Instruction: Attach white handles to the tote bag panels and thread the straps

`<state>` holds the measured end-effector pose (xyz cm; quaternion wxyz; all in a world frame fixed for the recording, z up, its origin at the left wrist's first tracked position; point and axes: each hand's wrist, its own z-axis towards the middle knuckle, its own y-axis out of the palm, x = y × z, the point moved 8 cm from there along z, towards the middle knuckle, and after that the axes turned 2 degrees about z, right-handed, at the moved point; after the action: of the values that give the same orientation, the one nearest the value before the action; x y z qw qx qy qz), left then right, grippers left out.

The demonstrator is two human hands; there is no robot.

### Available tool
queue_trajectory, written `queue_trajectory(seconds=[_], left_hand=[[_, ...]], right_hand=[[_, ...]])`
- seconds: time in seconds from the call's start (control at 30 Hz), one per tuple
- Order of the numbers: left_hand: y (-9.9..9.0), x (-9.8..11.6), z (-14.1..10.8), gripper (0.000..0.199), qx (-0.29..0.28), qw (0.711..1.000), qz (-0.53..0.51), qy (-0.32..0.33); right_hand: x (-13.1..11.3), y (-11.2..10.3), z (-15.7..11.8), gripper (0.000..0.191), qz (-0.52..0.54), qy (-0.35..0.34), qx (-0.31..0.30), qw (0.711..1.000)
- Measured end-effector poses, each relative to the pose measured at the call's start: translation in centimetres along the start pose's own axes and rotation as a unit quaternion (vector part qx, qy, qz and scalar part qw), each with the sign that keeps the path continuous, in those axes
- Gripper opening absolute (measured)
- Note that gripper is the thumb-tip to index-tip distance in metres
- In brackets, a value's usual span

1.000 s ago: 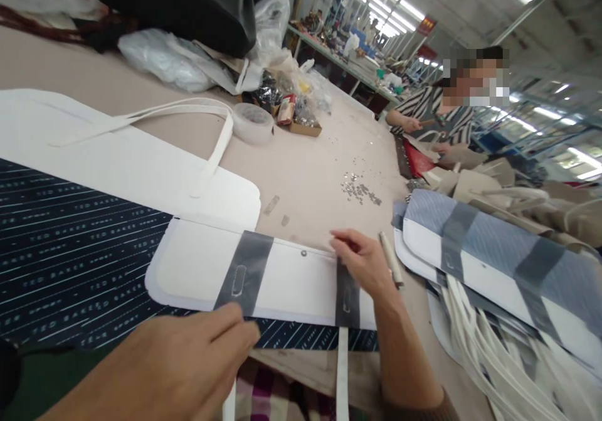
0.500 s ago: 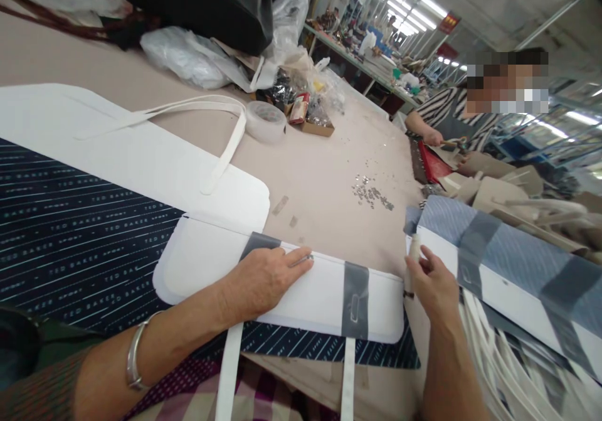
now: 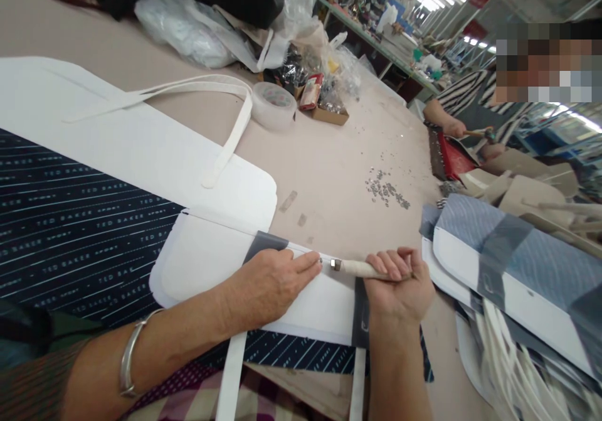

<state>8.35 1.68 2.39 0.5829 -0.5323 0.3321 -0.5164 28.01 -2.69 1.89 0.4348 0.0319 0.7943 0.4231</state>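
Observation:
A white panel (image 3: pixel 202 264) with grey bands and hanging straps lies on dark printed fabric (image 3: pixel 75 220). My left hand (image 3: pixel 268 283) rests on the panel, its fingertips at a small metal piece (image 3: pixel 320 260) near the upper edge. Whether the fingers grip or only press it is unclear. My right hand (image 3: pixel 399 283) is wrapped round the pale handle of a tool (image 3: pixel 357 268). The tool's metal tip points left, a little to the right of my left fingertips, over the panel.
Small metal bits (image 3: pixel 385 189) are scattered beyond the panel. A tape roll (image 3: pixel 273 104), a small cardboard box (image 3: pixel 329 115) and plastic bags (image 3: pixel 183 29) lie farther back. Stacked panels (image 3: pixel 517 270) with straps are at right. Another person's hand (image 3: pixel 454 127) holds a tool.
My right hand has moved left from beside the stacked panels to over the white panel, and the tool has turned from upright to nearly level. My left hand stays at the metal piece.

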Motion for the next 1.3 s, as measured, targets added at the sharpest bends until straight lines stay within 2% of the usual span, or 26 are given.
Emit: queue_trajectory(seconds=[0.23, 0.53, 0.7, 0.77, 0.93, 1.0, 1.2, 1.3], left_hand=[[0.2, -0.2, 0.0, 0.041, -0.005, 1.0, -0.021, -0.012], [0.4, -0.2, -0.1, 0.04, -0.003, 0.999, -0.045, -0.005], [0.3, -0.2, 0.0, 0.039, 0.002, 0.998, -0.066, 0.001], [0.2, -0.2, 0.1, 0.038, 0.001, 0.997, -0.072, -0.004], [-0.1, -0.3, 0.0, 0.039, 0.009, 0.998, -0.063, -0.015], [-0.3, -0.3, 0.0, 0.039, 0.012, 0.998, -0.055, -0.013], [-0.5, -0.3, 0.1, 0.035, 0.007, 0.999, -0.044, -0.008], [-0.3, -0.3, 0.1, 0.036, 0.003, 0.999, -0.043, -0.011]], right_hand=[[0.7, -0.6, 1.5, 0.02, -0.06, -0.034, -0.051, 0.996], [1.9, -1.2, 1.6, 0.014, -0.016, -0.021, -0.002, 1.0], [1.2, 0.9, 0.8, 0.017, -0.069, -0.081, -0.035, 0.994], [1.1, 2.6, -0.1, 0.018, -0.092, -0.103, -0.056, 0.989], [0.9, 7.1, -2.5, 0.02, -0.184, -0.147, -0.156, 0.959], [0.8, 7.3, -2.6, 0.021, -0.192, -0.144, -0.165, 0.957], [0.2, 5.3, -1.5, 0.022, -0.153, -0.144, -0.127, 0.969], [0.4, 5.7, -1.8, 0.021, -0.174, -0.147, -0.138, 0.964]])
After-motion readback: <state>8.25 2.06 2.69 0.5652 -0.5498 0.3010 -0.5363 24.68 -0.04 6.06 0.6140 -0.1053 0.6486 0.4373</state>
